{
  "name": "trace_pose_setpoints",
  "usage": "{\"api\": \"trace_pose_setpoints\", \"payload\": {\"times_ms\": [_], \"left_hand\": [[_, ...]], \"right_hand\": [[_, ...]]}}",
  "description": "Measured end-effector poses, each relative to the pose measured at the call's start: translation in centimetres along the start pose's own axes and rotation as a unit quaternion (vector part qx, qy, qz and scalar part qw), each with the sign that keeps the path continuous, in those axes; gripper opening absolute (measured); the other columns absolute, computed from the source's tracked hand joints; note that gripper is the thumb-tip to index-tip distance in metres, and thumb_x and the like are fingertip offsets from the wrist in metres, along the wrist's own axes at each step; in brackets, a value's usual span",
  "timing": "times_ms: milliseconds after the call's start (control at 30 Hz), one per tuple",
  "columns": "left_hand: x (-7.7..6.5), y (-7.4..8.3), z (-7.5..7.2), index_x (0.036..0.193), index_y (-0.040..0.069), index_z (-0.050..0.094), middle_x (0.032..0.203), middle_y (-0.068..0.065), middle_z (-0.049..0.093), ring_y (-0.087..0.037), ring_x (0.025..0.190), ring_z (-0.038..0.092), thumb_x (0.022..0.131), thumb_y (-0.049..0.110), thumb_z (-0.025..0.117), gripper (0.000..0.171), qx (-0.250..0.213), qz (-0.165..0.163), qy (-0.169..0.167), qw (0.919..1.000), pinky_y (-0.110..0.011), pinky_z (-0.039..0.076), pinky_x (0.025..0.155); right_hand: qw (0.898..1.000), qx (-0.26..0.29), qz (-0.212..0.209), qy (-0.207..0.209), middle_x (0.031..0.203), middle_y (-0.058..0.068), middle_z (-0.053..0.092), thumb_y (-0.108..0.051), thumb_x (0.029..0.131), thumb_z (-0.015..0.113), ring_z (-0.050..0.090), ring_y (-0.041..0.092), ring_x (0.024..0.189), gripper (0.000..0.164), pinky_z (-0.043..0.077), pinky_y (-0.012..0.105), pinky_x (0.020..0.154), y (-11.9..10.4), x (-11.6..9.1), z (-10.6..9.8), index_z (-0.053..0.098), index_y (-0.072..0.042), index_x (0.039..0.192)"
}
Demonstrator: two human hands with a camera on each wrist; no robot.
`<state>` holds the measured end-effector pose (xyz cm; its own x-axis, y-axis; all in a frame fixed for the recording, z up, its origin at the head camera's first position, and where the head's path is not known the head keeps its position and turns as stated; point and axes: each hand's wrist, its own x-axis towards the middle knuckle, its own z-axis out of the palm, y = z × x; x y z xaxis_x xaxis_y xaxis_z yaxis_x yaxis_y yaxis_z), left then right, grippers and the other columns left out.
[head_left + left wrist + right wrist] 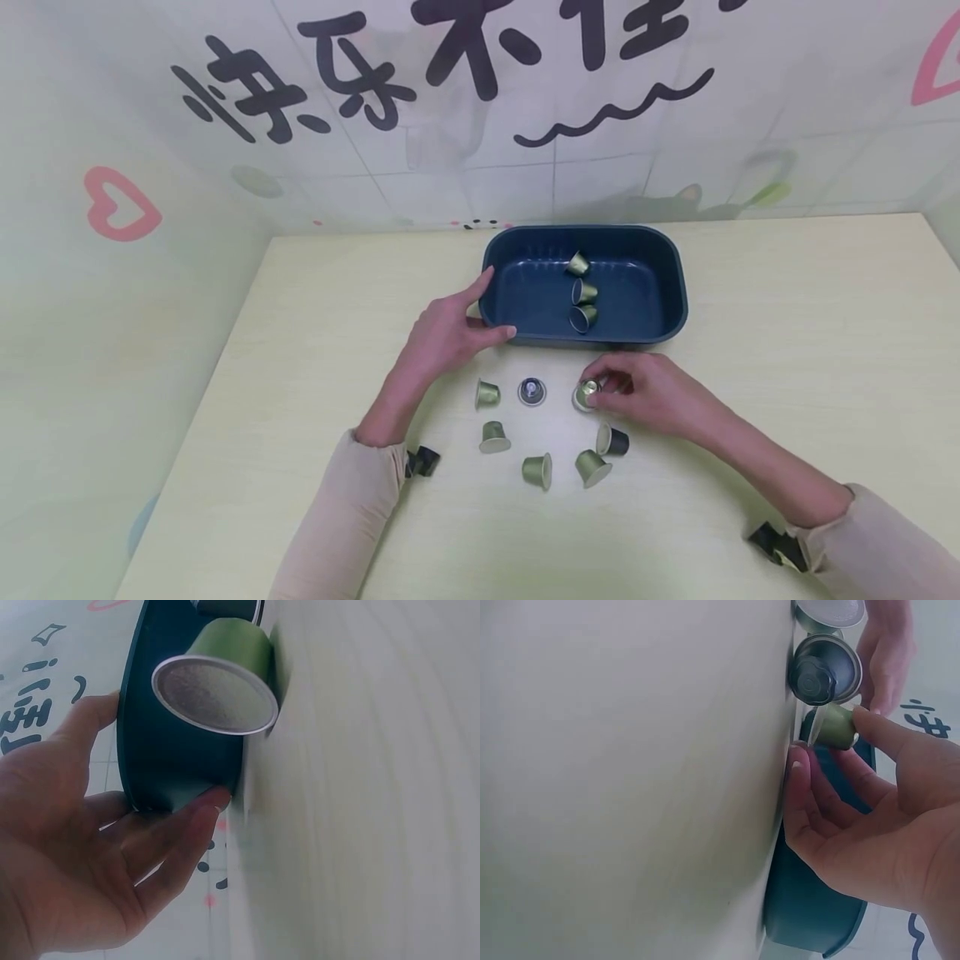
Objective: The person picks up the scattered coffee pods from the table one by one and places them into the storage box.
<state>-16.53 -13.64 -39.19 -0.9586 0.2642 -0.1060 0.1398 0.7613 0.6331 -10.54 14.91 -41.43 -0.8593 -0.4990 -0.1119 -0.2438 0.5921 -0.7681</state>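
Note:
My left hand (442, 337) grips the left end of a dark blue tray (678, 283), with thumb and fingers spread along its corner. In the left wrist view, fingertips rest against the tray wall (180, 769). Just in front of the tray, my right hand (652, 392) pinches a green coffee capsule (588, 388) between thumb and fingers, its base facing up. The right wrist view shows that same capsule (835, 727) close to the tabletop. Three capsules lie inside the tray, including a green one (586, 291) on its side.
Several capsules lie scattered before the tray: a dark blue one (532, 392) standing rim down, a black one (615, 442) on its side, and green ones (487, 394) (494, 435) (536, 472) (592, 467). A white wall (420, 192) with black lettering stands behind the pale wooden table (795, 333).

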Motion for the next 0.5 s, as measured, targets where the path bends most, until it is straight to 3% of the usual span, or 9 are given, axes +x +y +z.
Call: {"api": "trace_pose_setpoints", "payload": {"times_ms": [500], "left_hand": [[0.0, 0.0, 0.0, 0.157, 0.025, 0.029, 0.101, -0.006, 0.076, -0.014, 0.095, 0.072, 0.084, 0.045, 0.078, 0.09, 0.004, 0.001, 0.001, 1.0, -0.035, 0.051, 0.077]], "right_hand": [[0.997, 0.079, 0.002, 0.017, 0.112, 0.006, 0.07, -0.016, 0.089, 0.076, 0.071, 0.013, 0.088, 0.028, 0.055, 0.026, 0.071, -1.3, -0.7, -0.9, 0.072, -0.012, 0.117]]}}
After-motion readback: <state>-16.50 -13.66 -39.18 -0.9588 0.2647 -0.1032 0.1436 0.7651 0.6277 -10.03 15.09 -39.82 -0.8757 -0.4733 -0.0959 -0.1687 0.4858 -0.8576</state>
